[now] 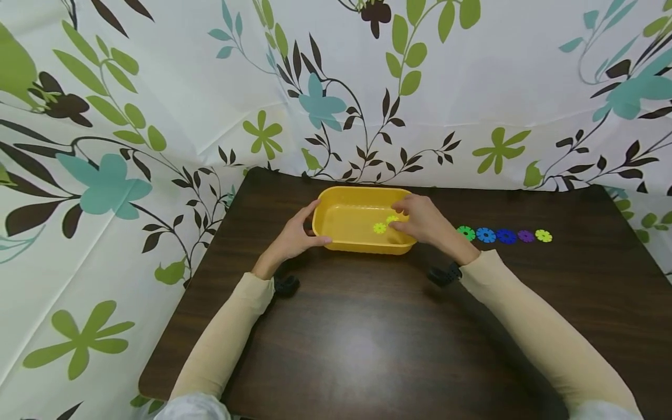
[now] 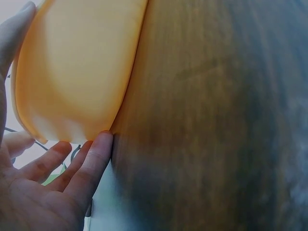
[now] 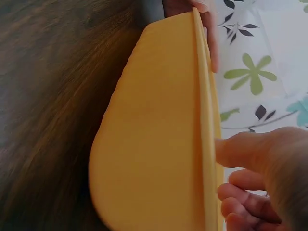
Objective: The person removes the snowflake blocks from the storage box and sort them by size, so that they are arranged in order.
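A yellow plastic tub (image 1: 341, 233) stands near the table's far side. At its left end my left hand (image 1: 295, 236) holds it, fingers along the end wall and thumb at the front corner. In the left wrist view, the fingertips (image 2: 102, 139) rest against the wall. My right hand (image 1: 422, 221) reaches over the right end with bent fingers, its fingertips inside the tub. Two yellow-green notched plastic discs (image 1: 380, 228) show on the tub floor, one right by those fingers. In the right wrist view, the rim (image 3: 208, 125) hides the fingertips, so I cannot tell whether they pinch a disc.
Right of the tub, a row of notched discs lies on the dark wood table (image 1: 336, 326): green (image 1: 466, 233), light blue (image 1: 485, 235), dark blue (image 1: 506, 236), purple (image 1: 525, 235) and yellow (image 1: 543, 235). A leaf-patterned cloth (image 1: 446, 105) hangs behind the table.
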The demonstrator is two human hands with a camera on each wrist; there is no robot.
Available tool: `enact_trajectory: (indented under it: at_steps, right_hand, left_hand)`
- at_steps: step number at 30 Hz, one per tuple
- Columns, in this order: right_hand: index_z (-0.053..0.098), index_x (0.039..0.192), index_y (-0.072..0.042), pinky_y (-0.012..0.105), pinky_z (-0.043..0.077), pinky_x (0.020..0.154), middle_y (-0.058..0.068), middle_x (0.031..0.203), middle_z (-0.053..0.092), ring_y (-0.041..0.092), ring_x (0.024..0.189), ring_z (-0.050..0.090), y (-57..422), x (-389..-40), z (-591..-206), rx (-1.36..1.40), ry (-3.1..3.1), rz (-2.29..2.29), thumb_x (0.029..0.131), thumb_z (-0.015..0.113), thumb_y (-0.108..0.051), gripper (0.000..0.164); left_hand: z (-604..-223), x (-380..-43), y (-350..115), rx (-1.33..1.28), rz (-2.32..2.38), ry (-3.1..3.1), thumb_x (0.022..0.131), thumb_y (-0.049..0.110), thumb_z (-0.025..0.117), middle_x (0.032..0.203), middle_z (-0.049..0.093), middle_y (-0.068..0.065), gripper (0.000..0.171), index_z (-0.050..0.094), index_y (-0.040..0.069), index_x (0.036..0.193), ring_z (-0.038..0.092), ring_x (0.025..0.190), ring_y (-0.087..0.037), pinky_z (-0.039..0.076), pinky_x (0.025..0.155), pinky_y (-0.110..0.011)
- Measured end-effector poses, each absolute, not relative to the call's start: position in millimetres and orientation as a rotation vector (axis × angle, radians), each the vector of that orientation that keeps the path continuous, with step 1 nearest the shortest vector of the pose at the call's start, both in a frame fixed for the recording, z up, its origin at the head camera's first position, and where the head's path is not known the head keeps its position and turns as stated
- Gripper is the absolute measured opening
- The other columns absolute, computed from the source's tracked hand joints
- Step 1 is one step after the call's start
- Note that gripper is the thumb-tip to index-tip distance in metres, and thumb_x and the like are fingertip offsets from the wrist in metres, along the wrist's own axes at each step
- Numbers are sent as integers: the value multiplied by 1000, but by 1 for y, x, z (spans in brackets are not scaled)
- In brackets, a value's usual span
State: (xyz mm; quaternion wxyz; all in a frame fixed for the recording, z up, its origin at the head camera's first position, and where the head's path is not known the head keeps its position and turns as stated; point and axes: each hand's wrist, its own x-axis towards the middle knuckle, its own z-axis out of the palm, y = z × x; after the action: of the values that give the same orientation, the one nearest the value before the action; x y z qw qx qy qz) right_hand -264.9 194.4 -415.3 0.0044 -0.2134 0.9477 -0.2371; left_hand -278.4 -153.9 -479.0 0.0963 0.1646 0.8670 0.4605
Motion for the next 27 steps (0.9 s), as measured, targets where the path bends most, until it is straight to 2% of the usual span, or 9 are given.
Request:
enact_trajectory:
  at_steps: [6,9,11,13,15,17,21,24,27]
  right_hand:
    - [76,127,7,54,61,99,25,118,80,39,110,74,173,-279,-419,-740,2876,-552,96,82,-20,42]
    - [77,122,7,45,59,89,20,105,79,33,96,70,165,-283,-422,-781,2838,-443,95,83,-21,39]
    - [78,114,6,38,52,78,13,89,74,26,84,61,162,-287,-426,-806,2835,-417,93,84,-20,34]
    - [77,100,2,34,40,71,6,74,59,22,75,48,161,-292,-434,-846,2837,-417,91,85,-18,24]
    - [73,89,-1,32,33,69,1,68,47,19,72,42,160,-294,-438,-886,2841,-413,90,86,-16,21]
    - [69,81,-2,31,32,71,-1,67,44,19,72,41,159,-296,-441,-954,2842,-385,89,87,-16,23]
    - [69,76,-4,34,36,73,1,67,52,19,74,44,157,-295,-441,-1041,2844,-322,89,87,-15,26]
    - [73,79,-3,34,39,71,3,71,62,18,74,46,156,-296,-443,-1068,2845,-314,90,87,-14,21]
    - [75,81,-2,31,37,67,4,72,62,17,73,46,156,-297,-443,-1030,2822,-338,92,86,-13,19]
  left_hand:
    - [-480,-280,-153,500,1376,2554,90,32,92,165,44,-17,109,25,25,175,55,133,-32,60,111,-48]
    - [-480,-280,-154,494,1378,2557,90,31,92,166,43,-17,109,25,26,175,55,133,-32,60,112,-50]
    - [-480,-280,-155,491,1375,2560,90,32,91,167,42,-16,108,25,25,175,55,133,-33,59,113,-51]
    - [-480,-280,-155,491,1373,2562,90,32,91,169,41,-16,108,25,25,175,55,134,-33,59,114,-51]
    - [-480,-280,-155,490,1376,2561,90,32,91,169,41,-16,108,25,25,175,54,134,-33,59,114,-51]
    - [-479,-279,-155,482,1375,2561,90,32,91,168,42,-16,108,25,25,175,54,133,-33,58,114,-52]
    - [-480,-279,-154,466,1372,2557,90,32,91,167,43,-16,108,26,25,175,54,135,-33,58,115,-52]
    - [-479,-279,-155,465,1375,2558,90,32,91,168,42,-16,107,26,25,175,53,136,-34,57,116,-52]
    - [-480,-280,-155,473,1378,2556,90,32,91,168,42,-16,108,26,25,175,53,136,-34,57,116,-52]
